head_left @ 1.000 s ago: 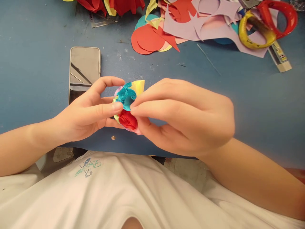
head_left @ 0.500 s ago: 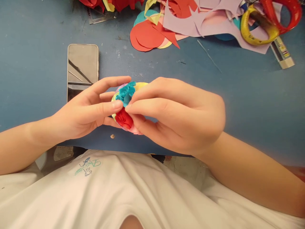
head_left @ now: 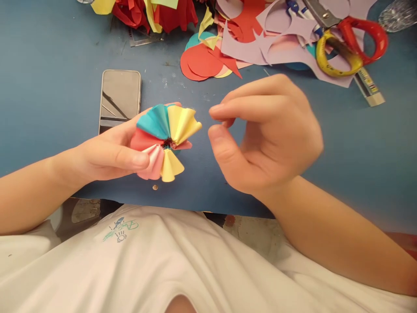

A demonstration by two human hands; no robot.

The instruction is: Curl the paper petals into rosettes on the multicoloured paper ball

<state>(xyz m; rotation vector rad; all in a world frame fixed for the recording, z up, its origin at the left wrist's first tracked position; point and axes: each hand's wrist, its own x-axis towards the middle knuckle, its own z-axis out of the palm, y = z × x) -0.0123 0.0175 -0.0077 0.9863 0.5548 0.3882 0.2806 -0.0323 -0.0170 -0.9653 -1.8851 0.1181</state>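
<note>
Right of centre, our right hand [head_left: 276,134] curls half-open, no longer touching the paper flower [head_left: 155,123] our left hand [head_left: 106,152] pinches.

"What sits on your blue tabletop [head_left: 65,87]?"
"Your smartphone [head_left: 121,91] lies toward your left, screen up, with a small round metallic piece [head_left: 155,187] near your edge."
"And farther from you?"
"Crumpled red paper [head_left: 130,15], overlapping red paper circles [head_left: 203,61], then your cut-up lilac paper [head_left: 243,47]."
"To your far right?"
"A yellow-labelled strip [head_left: 370,89] and, beyond it, clear crinkled plastic [head_left: 399,16]."
</note>
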